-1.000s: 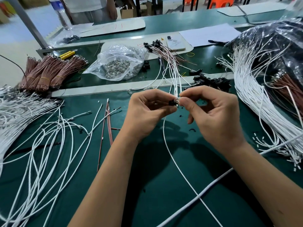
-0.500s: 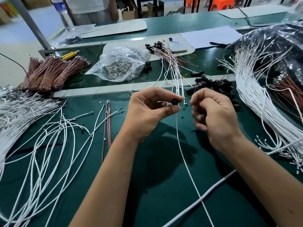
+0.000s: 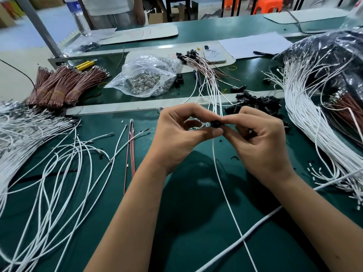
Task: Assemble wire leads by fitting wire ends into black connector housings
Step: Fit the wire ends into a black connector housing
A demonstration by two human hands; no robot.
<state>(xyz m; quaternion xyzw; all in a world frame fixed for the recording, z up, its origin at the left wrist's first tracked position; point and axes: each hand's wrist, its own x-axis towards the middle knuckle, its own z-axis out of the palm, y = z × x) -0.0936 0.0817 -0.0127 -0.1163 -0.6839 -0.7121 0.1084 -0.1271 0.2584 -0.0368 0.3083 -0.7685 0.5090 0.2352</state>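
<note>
Both hands are meeting above the green tabletop (image 3: 196, 222), just in front of its pale dividing strip; the left hand (image 3: 176, 138) is pinching a small black connector housing (image 3: 215, 123) between thumb and forefinger, its other fingers curling loosely above; the right hand (image 3: 261, 146) is closing its thumb and forefinger on the same housing from the other side, the remaining fingers folding into the palm; whether the right hand is also gripping a wire end at the housing I cannot tell. A single white wire (image 3: 225, 191) is hanging from the housing and trailing down across the tabletop toward the viewer, crossing a thicker white cable (image 3: 261, 222) near the lower edge. Just behind the right hand a pile of loose black housings (image 3: 259, 101) is lying on the tabletop; finished leads (image 3: 208, 75) with black ends are fanning away behind the hands. Loose white wires (image 3: 59, 173) are looping over the left side, beside a few red wires (image 3: 131, 150); a large bundle of white wires (image 3: 306, 114) is curving along the right. Farther back, bundles of brown wires (image 3: 64, 85) are lying left of a clear plastic bag (image 3: 145, 75) holding small metal parts; a white phone (image 3: 214, 54) is resting behind the finished leads.
</note>
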